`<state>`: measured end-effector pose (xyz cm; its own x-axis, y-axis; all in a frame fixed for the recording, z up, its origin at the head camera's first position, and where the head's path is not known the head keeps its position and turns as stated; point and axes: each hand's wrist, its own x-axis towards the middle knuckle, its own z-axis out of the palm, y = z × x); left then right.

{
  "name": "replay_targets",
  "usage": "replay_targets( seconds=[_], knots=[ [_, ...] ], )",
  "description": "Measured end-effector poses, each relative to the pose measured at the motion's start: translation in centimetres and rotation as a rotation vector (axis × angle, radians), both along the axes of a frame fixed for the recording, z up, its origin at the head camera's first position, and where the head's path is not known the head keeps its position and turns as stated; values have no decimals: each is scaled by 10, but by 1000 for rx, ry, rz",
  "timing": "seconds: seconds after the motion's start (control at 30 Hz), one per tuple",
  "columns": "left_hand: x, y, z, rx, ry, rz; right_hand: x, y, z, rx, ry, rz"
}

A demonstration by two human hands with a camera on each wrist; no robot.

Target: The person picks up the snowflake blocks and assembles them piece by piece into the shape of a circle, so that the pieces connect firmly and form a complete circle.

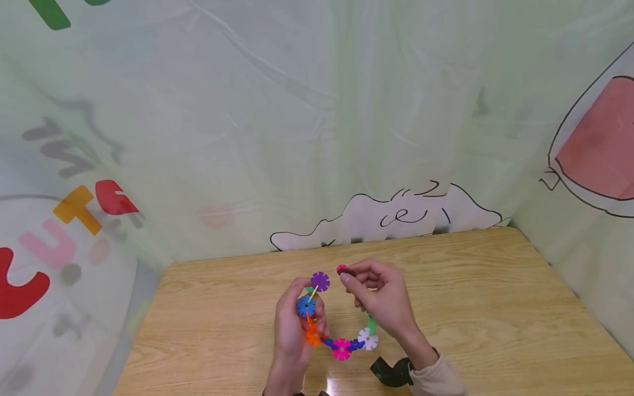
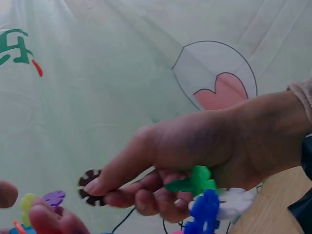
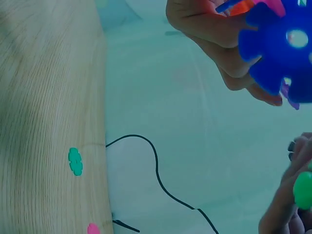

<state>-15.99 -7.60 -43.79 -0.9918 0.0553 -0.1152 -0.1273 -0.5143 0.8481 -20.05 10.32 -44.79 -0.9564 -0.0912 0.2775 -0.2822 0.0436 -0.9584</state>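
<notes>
A chain of slotted flower discs hangs in a curve, with a purple disc (image 1: 320,281) at its upper left, a pink disc (image 1: 342,349) at the bottom and a white disc (image 1: 368,339) towards the right. My left hand (image 1: 291,324) holds its left side, fingers curled behind the blue disc (image 1: 306,306) and orange disc (image 1: 313,334). Between thumb and forefinger my right hand (image 1: 383,297) pinches a dark brown disc (image 2: 91,187), apart from the purple one. The chain's green disc (image 2: 201,180) is beside my right hand's lower fingers; whether they touch it, I cannot tell.
On the wooden table (image 1: 213,319), a green disc (image 3: 75,162) and a pink disc (image 3: 93,228) lie near the far edge. A black curved piece (image 1: 391,373) is at my right wrist. Printed sheeting (image 1: 247,137) stands behind the table and at both sides.
</notes>
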Motion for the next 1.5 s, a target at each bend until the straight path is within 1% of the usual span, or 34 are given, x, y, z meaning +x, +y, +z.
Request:
replay_targets(
  seconds=[0.1,0.23,0.43,0.57,0.73,0.8,0.83,0.9,1.0,1.07,1.1,1.17,1.3,1.5],
  knots=[
    [1,6,1,-22,-7,35,2,0,1,9,12,54],
    [2,9,3,-54,-41,80,3,1,3,21,35,108],
    [5,11,6,-89,-52,108,5,4,9,86,33,182],
    [6,12,7,-102,-52,119,8,4,12,144,31,192],
    [7,13,9,-111,-63,145,11,5,14,177,39,163],
    [7,13,9,-117,-67,152,13,5,16,201,64,147],
    [8,13,9,-123,-68,153,14,5,18,224,90,136],
    [7,13,9,-134,-65,153,16,6,20,283,188,107],
    [7,13,8,-145,-49,147,17,6,23,392,393,35],
    [7,14,8,-147,-39,135,18,7,25,446,503,-14],
    [8,14,8,-149,-34,128,19,8,25,467,538,-32],
    [8,15,8,-148,-30,114,19,9,26,491,575,-48],
    [9,16,8,-145,-29,93,20,13,27,497,560,-35],
    [9,17,7,-120,-31,74,19,16,28,474,470,15]
  ],
)
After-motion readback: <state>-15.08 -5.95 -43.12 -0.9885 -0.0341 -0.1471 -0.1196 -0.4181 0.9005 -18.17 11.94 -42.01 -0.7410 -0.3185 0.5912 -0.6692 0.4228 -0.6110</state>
